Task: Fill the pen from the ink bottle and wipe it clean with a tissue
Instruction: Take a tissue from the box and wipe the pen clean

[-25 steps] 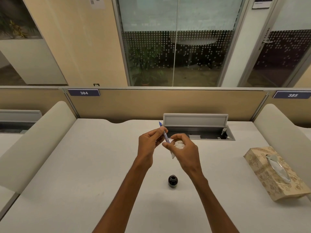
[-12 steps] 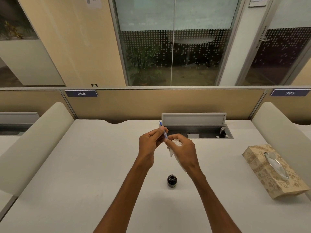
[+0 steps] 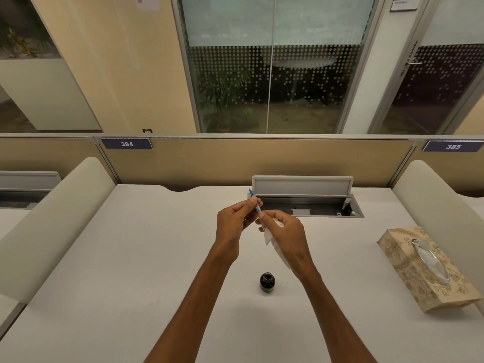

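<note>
blue pen tilted, tip up-left

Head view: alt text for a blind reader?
Left hand holds a slim blue pen; right hand pinches a white tissue against it, above a white desk. A small dark ink bottle stands nearer, a patterned beige tissue box at right.
</note>
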Action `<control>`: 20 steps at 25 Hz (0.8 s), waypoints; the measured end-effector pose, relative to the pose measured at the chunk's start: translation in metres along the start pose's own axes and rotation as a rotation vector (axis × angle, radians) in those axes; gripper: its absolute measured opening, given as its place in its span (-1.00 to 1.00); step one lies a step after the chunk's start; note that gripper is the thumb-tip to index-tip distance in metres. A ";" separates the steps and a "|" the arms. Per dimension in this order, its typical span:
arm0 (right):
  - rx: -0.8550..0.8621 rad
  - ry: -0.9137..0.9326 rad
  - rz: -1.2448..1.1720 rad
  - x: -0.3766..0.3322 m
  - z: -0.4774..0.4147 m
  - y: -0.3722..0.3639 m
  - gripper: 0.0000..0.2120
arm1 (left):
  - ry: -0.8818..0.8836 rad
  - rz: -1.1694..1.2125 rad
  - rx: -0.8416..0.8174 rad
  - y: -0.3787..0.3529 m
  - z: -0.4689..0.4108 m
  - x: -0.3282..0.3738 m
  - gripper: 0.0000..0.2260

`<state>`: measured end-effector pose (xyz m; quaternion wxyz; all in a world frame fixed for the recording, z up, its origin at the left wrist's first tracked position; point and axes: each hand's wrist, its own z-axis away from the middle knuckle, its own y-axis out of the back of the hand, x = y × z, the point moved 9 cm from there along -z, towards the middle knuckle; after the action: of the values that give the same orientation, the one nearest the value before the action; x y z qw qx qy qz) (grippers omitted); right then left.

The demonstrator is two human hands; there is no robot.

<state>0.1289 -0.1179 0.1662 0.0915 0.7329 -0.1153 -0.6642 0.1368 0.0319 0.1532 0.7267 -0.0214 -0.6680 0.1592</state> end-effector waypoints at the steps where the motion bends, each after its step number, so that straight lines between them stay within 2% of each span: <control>1: 0.008 0.006 0.022 -0.001 0.000 0.002 -0.62 | -0.001 -0.002 0.005 0.001 -0.001 0.000 -0.87; 3: 0.066 0.074 0.161 -0.008 0.002 0.007 -0.57 | 0.004 -0.024 0.021 0.001 -0.002 -0.001 -0.87; 5: 0.101 0.115 0.215 -0.011 0.002 0.010 -0.66 | 0.008 -0.035 0.020 -0.001 -0.001 -0.003 -0.87; 7: 0.056 0.055 0.119 -0.003 -0.002 0.006 -0.72 | 0.003 -0.028 0.009 -0.003 -0.001 -0.003 -0.86; 9: 0.028 0.020 0.089 -0.002 -0.001 0.005 -0.67 | -0.002 -0.023 0.003 -0.003 -0.001 -0.001 -0.86; 12: 0.081 0.116 0.271 -0.014 0.002 0.009 -0.54 | 0.004 -0.049 0.023 -0.001 -0.003 -0.001 -0.88; 14: 0.120 0.151 0.338 -0.019 0.004 0.010 -0.61 | 0.010 -0.050 0.016 -0.003 -0.003 -0.004 -0.88; 16: 0.062 0.093 0.202 -0.011 -0.001 0.006 -0.71 | 0.012 -0.041 -0.001 -0.004 -0.001 -0.004 -0.86; 18: -0.041 -0.010 -0.014 -0.004 -0.001 0.000 -0.71 | 0.010 -0.035 -0.007 -0.002 -0.001 -0.001 -0.87; 20: -0.013 0.010 0.063 -0.007 0.001 0.005 -0.59 | 0.005 -0.040 0.005 0.000 -0.001 0.001 -0.87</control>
<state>0.1267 -0.1203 0.1746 0.1177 0.7316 -0.1336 -0.6581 0.1379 0.0327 0.1537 0.7313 -0.0065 -0.6662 0.1464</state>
